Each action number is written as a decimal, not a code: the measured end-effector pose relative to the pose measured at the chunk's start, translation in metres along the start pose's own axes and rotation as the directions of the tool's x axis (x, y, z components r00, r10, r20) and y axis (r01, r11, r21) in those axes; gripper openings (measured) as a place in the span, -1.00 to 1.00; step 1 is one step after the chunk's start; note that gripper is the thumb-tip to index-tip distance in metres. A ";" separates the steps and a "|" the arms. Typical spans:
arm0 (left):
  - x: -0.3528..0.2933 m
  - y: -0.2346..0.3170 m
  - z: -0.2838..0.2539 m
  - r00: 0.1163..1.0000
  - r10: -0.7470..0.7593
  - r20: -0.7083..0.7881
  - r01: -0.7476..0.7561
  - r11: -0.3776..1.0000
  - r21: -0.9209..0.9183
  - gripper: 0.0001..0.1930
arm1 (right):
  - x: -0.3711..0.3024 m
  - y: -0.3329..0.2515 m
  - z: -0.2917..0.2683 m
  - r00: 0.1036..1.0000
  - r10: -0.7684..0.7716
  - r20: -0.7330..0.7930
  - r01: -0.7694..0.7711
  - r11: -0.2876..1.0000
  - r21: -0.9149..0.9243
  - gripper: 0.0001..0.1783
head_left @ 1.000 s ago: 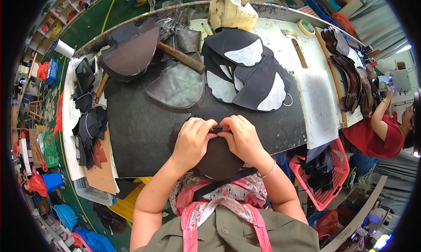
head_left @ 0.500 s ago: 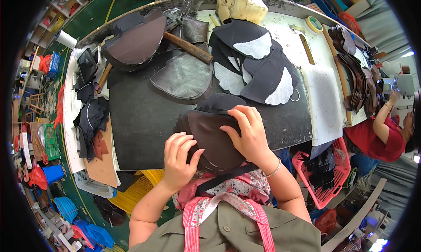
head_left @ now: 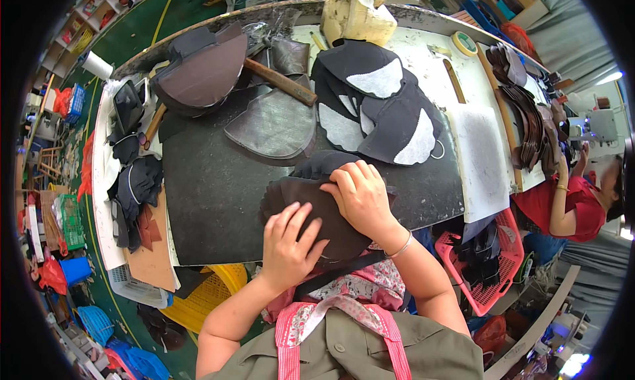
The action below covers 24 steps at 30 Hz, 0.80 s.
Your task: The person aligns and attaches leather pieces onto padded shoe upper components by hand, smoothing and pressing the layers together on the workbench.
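Left hand has shifted rightward: half-open, only touching dark-brown rounded leather-like sheet at frame centre; right hand curled on it, grip indeterminate.

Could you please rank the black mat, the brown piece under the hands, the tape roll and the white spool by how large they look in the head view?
1. Black mat
2. Brown piece, partly under left hand and right hand
3. Tape roll and white spool: too alike to rank
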State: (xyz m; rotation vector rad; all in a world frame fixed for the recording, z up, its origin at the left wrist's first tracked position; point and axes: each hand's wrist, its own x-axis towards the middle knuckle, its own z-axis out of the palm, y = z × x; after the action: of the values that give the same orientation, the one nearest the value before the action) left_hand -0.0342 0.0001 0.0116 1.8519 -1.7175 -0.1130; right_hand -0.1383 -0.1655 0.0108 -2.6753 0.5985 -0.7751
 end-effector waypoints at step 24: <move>-0.006 -0.008 -0.004 0.976 0.142 0.166 -0.154 0.986 0.064 -0.36 | -0.049 0.093 -0.062 0.977 0.177 -0.119 -0.204 0.939 -0.276 -0.47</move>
State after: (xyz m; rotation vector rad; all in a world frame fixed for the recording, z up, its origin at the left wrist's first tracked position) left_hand -0.0264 0.0070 0.0097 1.8033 -1.9907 -0.1415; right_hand -0.2393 -0.2342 0.0041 -2.7901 1.0524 -0.8143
